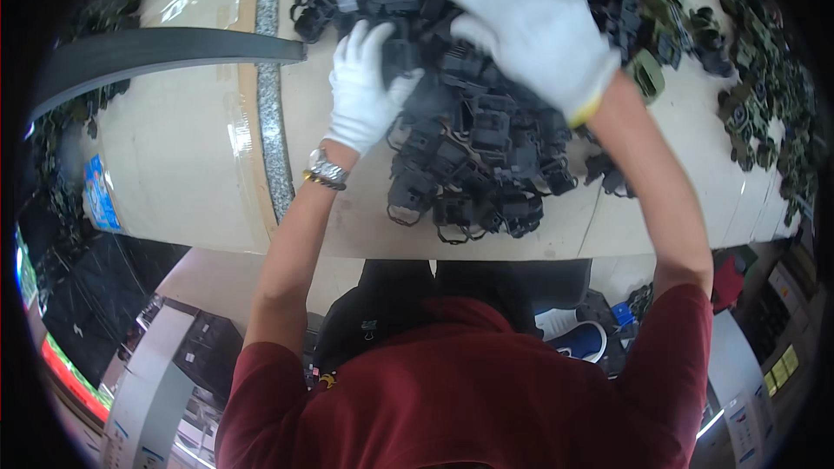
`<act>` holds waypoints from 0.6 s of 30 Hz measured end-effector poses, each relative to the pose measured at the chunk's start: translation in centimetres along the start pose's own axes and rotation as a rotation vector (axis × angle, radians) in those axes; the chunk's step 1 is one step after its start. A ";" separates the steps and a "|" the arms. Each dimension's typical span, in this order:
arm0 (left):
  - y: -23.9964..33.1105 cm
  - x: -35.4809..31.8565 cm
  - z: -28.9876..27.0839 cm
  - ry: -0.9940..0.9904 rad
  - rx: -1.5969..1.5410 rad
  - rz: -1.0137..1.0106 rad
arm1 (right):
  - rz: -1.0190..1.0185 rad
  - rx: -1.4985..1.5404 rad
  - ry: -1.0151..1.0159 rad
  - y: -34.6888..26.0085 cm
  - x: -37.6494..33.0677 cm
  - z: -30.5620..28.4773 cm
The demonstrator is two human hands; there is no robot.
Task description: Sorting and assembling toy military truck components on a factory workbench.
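Maroon sleeves at lower frame, gloved left hand (365, 91) gripped black plastic buckles (473, 135) upper centre, right hand (530, 22) spread wide atop pile, pale desk (191, 148).

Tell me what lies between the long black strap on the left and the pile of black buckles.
In the head view, between the black strap and the buckle pile: bare tabletop crossed by a speckled grey strip.

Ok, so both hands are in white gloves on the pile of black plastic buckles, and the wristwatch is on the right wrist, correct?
Not quite. The wristwatch sits on the left wrist, as the head view shows. The rest holds: the left hand and the right hand wear white gloves and rest on the pile of black plastic buckles.
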State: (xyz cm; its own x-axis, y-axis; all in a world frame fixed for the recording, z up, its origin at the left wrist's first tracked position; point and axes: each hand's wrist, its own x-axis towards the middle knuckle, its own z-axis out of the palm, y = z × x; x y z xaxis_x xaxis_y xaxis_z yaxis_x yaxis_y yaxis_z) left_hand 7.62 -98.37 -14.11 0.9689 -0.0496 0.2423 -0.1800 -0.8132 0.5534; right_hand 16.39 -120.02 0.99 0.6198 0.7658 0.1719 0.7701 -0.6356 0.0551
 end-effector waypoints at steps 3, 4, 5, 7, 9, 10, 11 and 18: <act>-0.7 -2.6 -1.3 -0.012 -0.225 0.019 | 0.003 0.178 0.235 -5.0 -8.5 -0.2; -0.3 -3.5 -2.1 -0.065 -0.253 -0.009 | 0.012 0.283 0.174 -7.0 -11.7 -0.2; 0.4 -4.9 -2.8 -0.097 -0.269 -0.007 | 0.001 0.346 0.143 -9.4 -15.5 0.5; 1.6 -8.7 -3.9 -0.156 -0.255 -0.011 | 0.015 0.424 -0.009 -13.8 -22.3 1.4; 1.5 -12.7 -4.8 -0.203 -0.201 0.124 | 0.077 0.440 -0.159 -16.4 -26.2 3.3; 1.9 -14.4 -5.0 -0.214 -0.206 0.140 | 0.120 0.430 -0.192 -17.3 -27.4 4.5; 2.3 -15.9 -5.2 -0.291 -0.142 0.265 | 0.158 0.431 -0.224 -17.4 -27.8 6.0; 3.3 -14.8 0.5 -0.262 0.147 0.413 | 0.247 0.281 -0.001 -16.4 -25.2 11.3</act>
State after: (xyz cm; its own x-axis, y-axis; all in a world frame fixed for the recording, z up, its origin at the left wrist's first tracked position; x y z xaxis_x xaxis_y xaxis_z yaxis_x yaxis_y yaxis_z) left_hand -7.28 -100.64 -16.26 0.8351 -0.5127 0.1991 -0.5498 -0.7671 0.3306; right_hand -10.13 -127.80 -15.39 0.7919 0.5930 0.1456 0.6089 -0.7493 -0.2602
